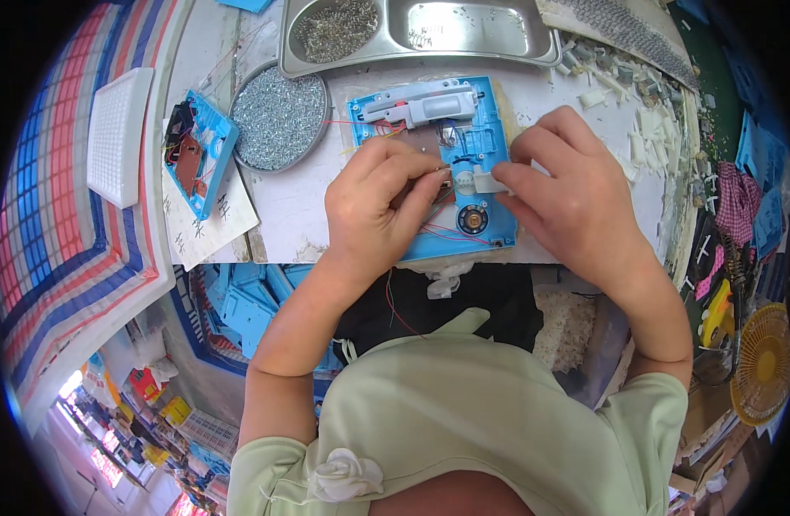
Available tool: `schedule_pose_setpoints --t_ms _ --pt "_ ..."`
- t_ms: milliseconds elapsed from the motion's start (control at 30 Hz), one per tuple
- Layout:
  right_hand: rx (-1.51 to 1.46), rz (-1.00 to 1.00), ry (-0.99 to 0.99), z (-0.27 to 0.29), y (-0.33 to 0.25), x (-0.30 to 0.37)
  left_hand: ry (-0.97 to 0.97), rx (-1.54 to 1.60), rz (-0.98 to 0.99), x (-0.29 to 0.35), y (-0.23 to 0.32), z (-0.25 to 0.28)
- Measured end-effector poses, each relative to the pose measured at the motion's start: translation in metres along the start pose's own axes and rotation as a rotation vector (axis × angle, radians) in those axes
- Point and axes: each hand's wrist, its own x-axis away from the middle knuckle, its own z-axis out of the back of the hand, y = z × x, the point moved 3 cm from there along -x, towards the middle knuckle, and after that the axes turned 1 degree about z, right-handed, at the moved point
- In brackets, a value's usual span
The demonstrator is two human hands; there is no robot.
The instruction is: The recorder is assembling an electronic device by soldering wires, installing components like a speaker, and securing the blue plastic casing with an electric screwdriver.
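Note:
A blue plastic housing [501, 230] lies on the table in front of me, with thin red wires and a round black part with a copper-coloured centre [473, 220] in it. A light grey plastic mechanism [442, 107] spans its far end. My left hand [379, 202] is closed over the housing's left side, thumb and forefinger pinched near its middle; what they hold, if anything, is too small to make out. From the right, my right hand [575, 185] grips a small white plastic piece [488, 181] between thumb and fingers, against the housing's middle.
A round tray of small silvery screws [279, 116] and a second blue housing with a brown board [212, 155] are on the left. Behind stands a metal tray [532, 53] with small metal parts. Loose white plastic pieces [648, 138] lie at right.

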Motion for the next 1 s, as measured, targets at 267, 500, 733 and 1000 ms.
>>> schedule_pose_setpoints --t_ms 267,500,733,1000 --pt "-0.365 0.01 0.086 -0.025 0.037 0.011 0.013 0.049 -0.03 -0.002 -0.006 -0.002" --pt "-0.359 -0.044 0.029 -0.035 0.029 0.008 -0.041 0.038 -0.003 -0.002 -0.006 -0.002" --pt "-0.366 -0.19 0.06 -0.032 0.019 0.018 -0.057 0.0 -0.045 -0.004 -0.009 -0.003" --pt "0.32 -0.859 0.437 0.072 0.151 0.118 -0.113 -0.006 -0.047 -0.003 -0.004 -0.001"
